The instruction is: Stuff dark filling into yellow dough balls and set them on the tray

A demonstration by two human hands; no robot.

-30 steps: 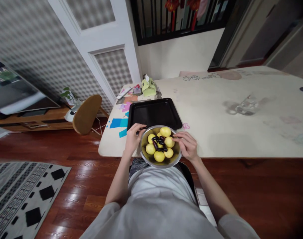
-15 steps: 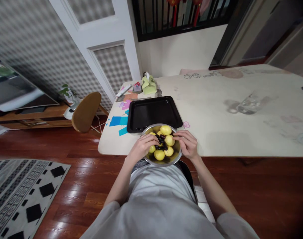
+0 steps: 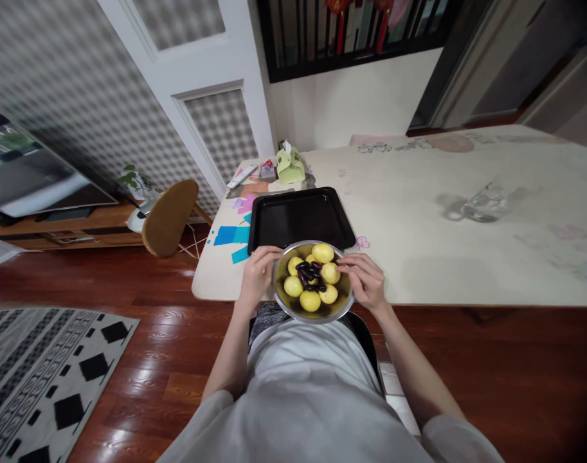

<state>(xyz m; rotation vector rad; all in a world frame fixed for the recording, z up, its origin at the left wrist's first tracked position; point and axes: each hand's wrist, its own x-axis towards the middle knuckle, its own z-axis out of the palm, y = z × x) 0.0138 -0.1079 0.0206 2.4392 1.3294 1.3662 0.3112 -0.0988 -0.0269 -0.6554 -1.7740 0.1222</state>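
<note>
A metal bowl [image 3: 317,316] sits at the near edge of the pale table [image 3: 442,263], right in front of me. It holds several yellow round fruits [image 3: 310,300] with several dark, glossy oblong pieces [image 3: 308,275] lying on top. My left hand [image 3: 255,275] is beside the bowl's left rim, close to the front edge of a black baking tray [image 3: 298,218], with its fingers curled together in a pinch; what they hold is too small to make out. My right hand [image 3: 366,280] rests on the bowl's right rim, fingers bent over the edge.
Behind the tray lie coloured paper scraps [image 3: 228,236], a green box [image 3: 289,166] and small items. A glass [image 3: 481,206] stands mid-table to the right. A wooden chair [image 3: 166,218], a TV [image 3: 27,173] on a low stand and a patterned rug [image 3: 42,379] are to the left.
My left hand went from the tray's front edge into the bowl among the dark pieces, then drew back out to the left rim. My right hand stayed on the bowl.
</note>
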